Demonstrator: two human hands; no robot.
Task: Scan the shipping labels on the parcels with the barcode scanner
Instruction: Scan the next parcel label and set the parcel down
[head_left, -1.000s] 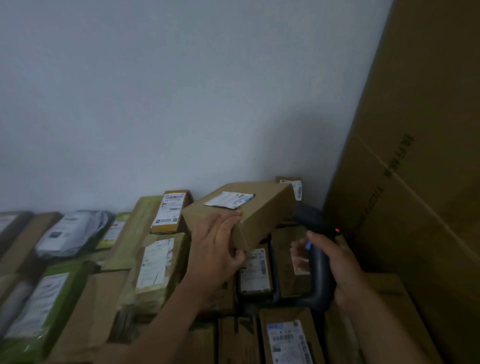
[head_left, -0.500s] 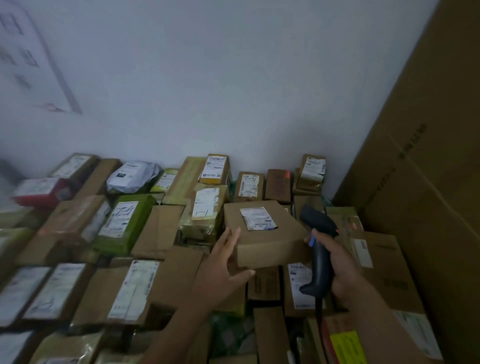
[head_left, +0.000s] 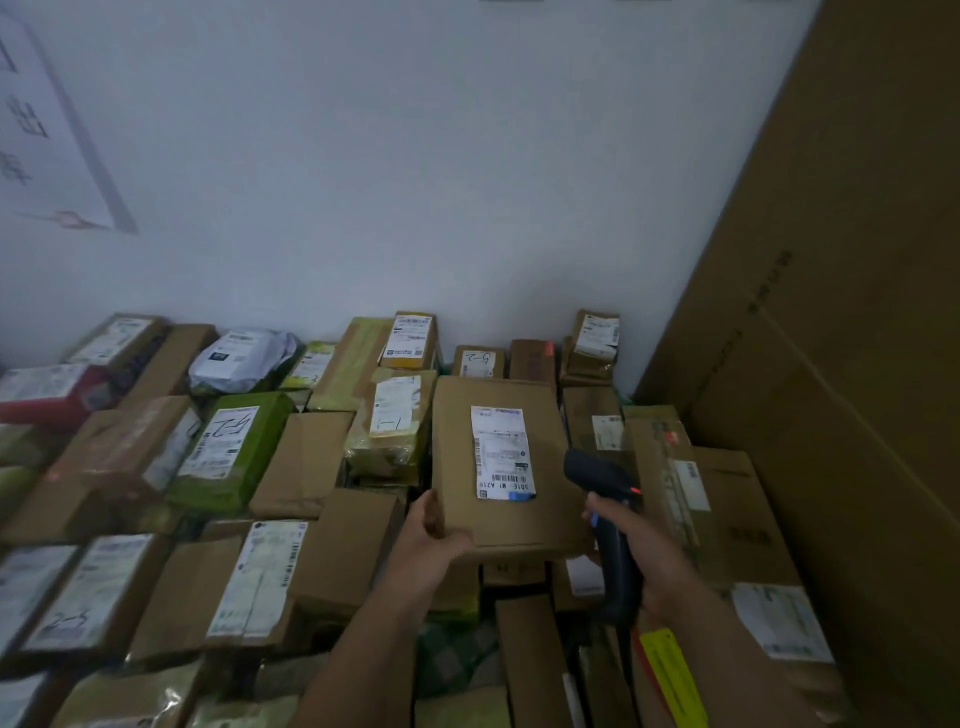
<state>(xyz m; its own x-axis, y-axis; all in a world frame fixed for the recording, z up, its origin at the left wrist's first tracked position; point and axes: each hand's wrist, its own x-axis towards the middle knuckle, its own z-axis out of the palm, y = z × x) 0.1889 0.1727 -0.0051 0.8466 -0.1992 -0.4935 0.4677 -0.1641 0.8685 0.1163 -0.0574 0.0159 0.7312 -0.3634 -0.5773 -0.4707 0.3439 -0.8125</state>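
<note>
**Friend:** How many hands are you using?

**Me:** Two. My left hand (head_left: 434, 540) is holding one brown box (head_left: 540, 499) by its near left corner. My thumb is pressing on top. My other fingers are going under the box, so I cannot see them.

**Friend:** And the other hand?

**Me:** My right hand (head_left: 652, 558) is gripping one black scanner (head_left: 608, 525). My fingers are wrapping all the way round its handle. One little red light (head_left: 635, 490) is glowing on it.

**Friend:** Where is the scanner pointing?

**Me:** Its head is sitting just beside the right edge of the box, and it is pointing up and to the left. The box is showing one white label (head_left: 501, 452), face up.

**Friend:** Where is the box?

**Me:** It is sitting over the middle of the pile (head_left: 311, 457), near the white wall (head_left: 415, 182). I cannot tell if it is touching the parcels under it.

**Friend:** How many parcels are lying there?

**Me:** Too many to count, and some are hiding under others. I am seeing one green parcel (head_left: 228, 467), one white bag (head_left: 244, 353) and one red parcel (head_left: 47, 400) on the left. One big carton (head_left: 831, 312) is standing on the right.
</note>
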